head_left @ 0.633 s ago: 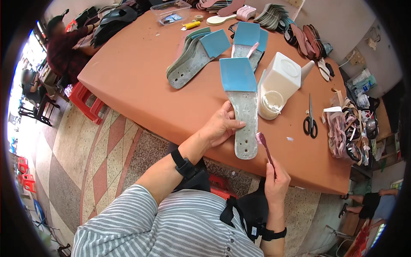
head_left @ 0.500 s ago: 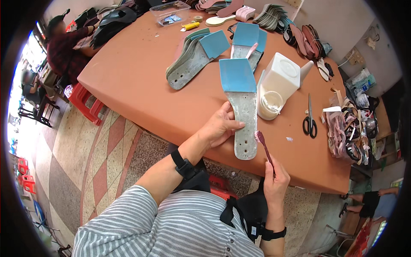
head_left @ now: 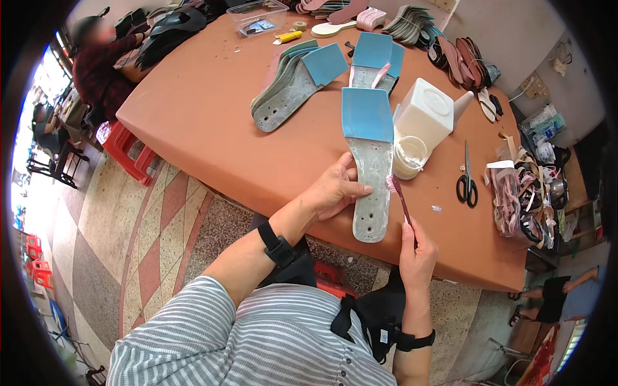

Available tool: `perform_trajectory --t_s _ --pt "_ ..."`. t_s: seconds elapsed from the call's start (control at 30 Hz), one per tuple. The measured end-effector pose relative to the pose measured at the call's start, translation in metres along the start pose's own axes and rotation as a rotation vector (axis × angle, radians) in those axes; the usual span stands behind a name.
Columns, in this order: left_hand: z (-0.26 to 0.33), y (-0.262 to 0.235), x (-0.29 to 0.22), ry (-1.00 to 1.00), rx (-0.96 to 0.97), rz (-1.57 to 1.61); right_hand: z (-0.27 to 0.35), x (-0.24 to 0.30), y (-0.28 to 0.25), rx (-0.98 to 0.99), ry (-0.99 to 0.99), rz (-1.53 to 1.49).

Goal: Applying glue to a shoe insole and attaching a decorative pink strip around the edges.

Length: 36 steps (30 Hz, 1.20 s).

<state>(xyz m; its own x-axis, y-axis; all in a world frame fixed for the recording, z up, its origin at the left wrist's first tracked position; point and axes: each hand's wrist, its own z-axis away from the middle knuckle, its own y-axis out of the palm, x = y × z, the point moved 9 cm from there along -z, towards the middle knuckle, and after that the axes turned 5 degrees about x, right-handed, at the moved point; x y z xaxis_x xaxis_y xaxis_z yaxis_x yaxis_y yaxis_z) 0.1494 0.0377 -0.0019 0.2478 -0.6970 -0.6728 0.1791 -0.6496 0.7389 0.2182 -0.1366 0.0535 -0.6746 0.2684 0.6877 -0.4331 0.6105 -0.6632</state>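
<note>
Sole piece (head_left: 373, 170), one: held above the worktop (head_left: 219, 135), close to its near edge; we cannot tell whether its underside touches the surface.

Left hand (head_left: 340, 191): thumb on the piece's upper face, other fingers partly hidden beneath, closed narrowly on it.

Right hand (head_left: 417, 254): fingers closed around a maroon brush (head_left: 403, 207), its lower handle lost to us within the grip. The bristles stand at the sole piece's right edge; actual contact we cannot make out.

Other sole pieces (head_left: 283, 100), stacked: left of the held one, overlapping, the lower ones mostly covered. Clear plastic tray (head_left: 244, 32): at the far edge, cut off by the upper rim of our view.

Edges and room: worktop surface extends from the left hand to the left corner. White container (head_left: 425, 106) and cup (head_left: 409, 157) of white paste stand just beside the piece, on its right. Black-handled scissors (head_left: 467, 183) lie toward the right edge, well apart from the brush.

Appearance of held piece: mottled grey, whitish smears, narrow-waisted; two dark holes at the near end, blue squarish panel at the far end.
</note>
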Motion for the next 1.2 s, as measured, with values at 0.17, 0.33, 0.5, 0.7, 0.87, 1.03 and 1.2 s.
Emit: perform_trajectory --t_s 0.17,0.33,0.5,0.7,0.87,1.03,1.2 --pt "0.000 -0.001 0.000 -0.009 -0.010 0.009 -0.005 -0.007 0.002 0.028 0.057 -0.070" --pt "-0.001 -0.001 0.001 -0.011 0.003 0.015 -0.002 -0.011 0.001 0.029 0.103 -0.092" --pt "0.001 0.000 -0.001 0.007 -0.010 0.033 0.011 -0.014 -0.002 0.036 0.151 -0.126" --pt "0.000 -0.007 0.001 0.021 -0.016 0.037 0.021 -0.013 -0.003 0.065 0.126 -0.136" --pt "-0.001 -0.007 0.001 0.036 -0.008 0.045 0.026 -0.018 -0.002 0.054 0.067 -0.107" --pt "-0.001 -0.007 0.000 0.036 -0.023 0.032 0.038 -0.038 0.006 0.092 0.195 -0.206" --pt "0.001 -0.005 -0.003 0.075 -0.037 0.066 0.043 -0.034 0.004 0.131 0.230 -0.176"
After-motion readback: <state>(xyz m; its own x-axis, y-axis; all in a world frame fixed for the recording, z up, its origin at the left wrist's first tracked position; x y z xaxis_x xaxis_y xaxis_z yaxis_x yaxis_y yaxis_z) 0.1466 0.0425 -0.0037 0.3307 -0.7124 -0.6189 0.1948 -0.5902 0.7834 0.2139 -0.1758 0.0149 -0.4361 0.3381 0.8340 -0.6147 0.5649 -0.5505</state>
